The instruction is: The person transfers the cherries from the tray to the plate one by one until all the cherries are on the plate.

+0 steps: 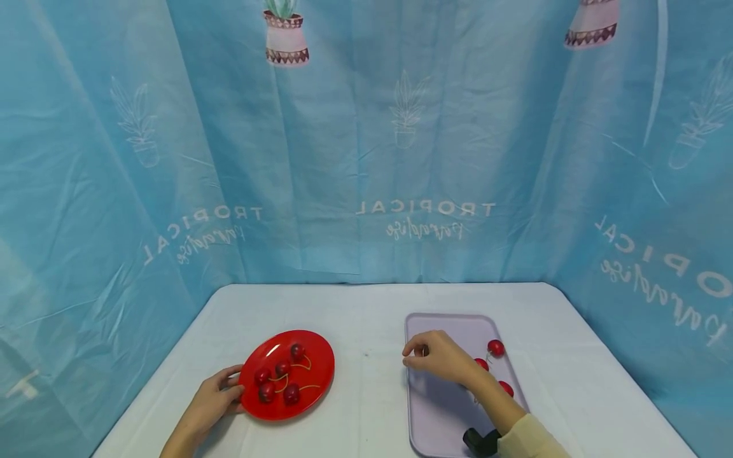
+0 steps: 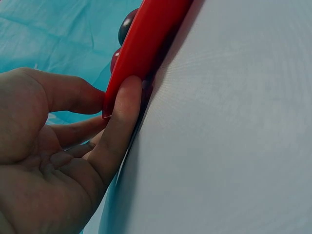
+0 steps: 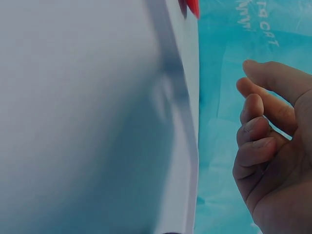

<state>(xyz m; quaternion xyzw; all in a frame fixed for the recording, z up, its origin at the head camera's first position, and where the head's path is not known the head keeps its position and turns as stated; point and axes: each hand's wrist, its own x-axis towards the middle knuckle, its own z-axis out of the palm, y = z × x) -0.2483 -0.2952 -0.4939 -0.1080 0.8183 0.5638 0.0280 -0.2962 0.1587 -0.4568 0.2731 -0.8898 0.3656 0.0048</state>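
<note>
At the left of the table is a red plate (image 1: 321,369) with several dark red cherries (image 1: 291,394) on it, some with stems. My left hand (image 1: 212,399) pinches its left rim; in the left wrist view a finger goes beneath the plate (image 2: 146,44) and another digit presses the rim from the other side. Over the left part of a pale lilac tray (image 1: 435,407) hovers my right hand (image 1: 438,356), fingers loosely bent and nothing visible between them. Brighter red cherries (image 1: 495,348) lie on the tray's right side, partly hidden by the right forearm.
A white cloth (image 1: 366,407) covers the table, with bare cloth between plate and tray. Blue printed curtains (image 1: 355,159) hang behind and on both sides. A black object (image 1: 480,442) shows at the right sleeve, over the tray's near end.
</note>
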